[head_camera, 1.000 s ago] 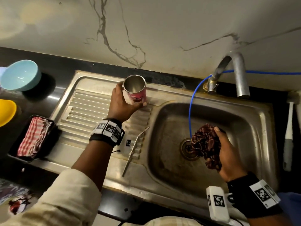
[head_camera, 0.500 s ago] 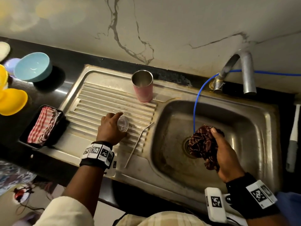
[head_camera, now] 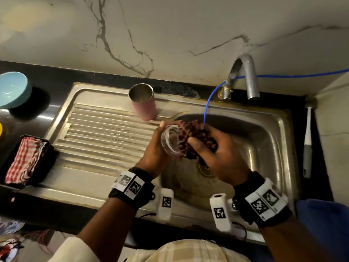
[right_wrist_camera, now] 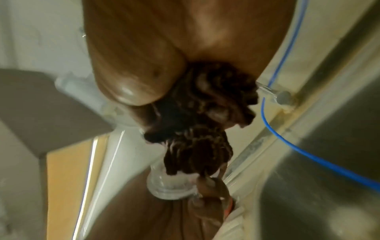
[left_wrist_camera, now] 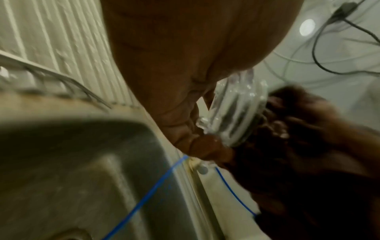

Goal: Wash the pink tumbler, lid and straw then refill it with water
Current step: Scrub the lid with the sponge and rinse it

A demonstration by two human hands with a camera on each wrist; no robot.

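Observation:
The pink tumbler [head_camera: 144, 103] stands upright and open on the back of the drainboard, with nothing touching it. Over the left edge of the basin my left hand [head_camera: 160, 138] grips the clear lid [head_camera: 170, 141] by its rim. My right hand [head_camera: 206, 143] holds a dark red scrubber [head_camera: 196, 136] and presses it against the lid. In the left wrist view the lid [left_wrist_camera: 236, 110] meets the scrubber [left_wrist_camera: 298, 113]. The right wrist view has the scrubber [right_wrist_camera: 205, 113] above the lid [right_wrist_camera: 170, 186]. A thin metal straw [left_wrist_camera: 61, 81] lies on the drainboard ribs; my left arm hides it in the head view.
The steel sink basin [head_camera: 264, 140] lies under both hands, with the tap [head_camera: 245, 76] behind it and a blue tube [head_camera: 207, 103] hanging into it. A black tray with a checked cloth [head_camera: 24, 161] and a blue bowl [head_camera: 13, 89] sit left. A brush [head_camera: 307, 144] lies right.
My left hand let go of the tumbler on the drainboard, picked up the clear lid and carried it to the basin. My right hand lifted the scrubber up against the lid.

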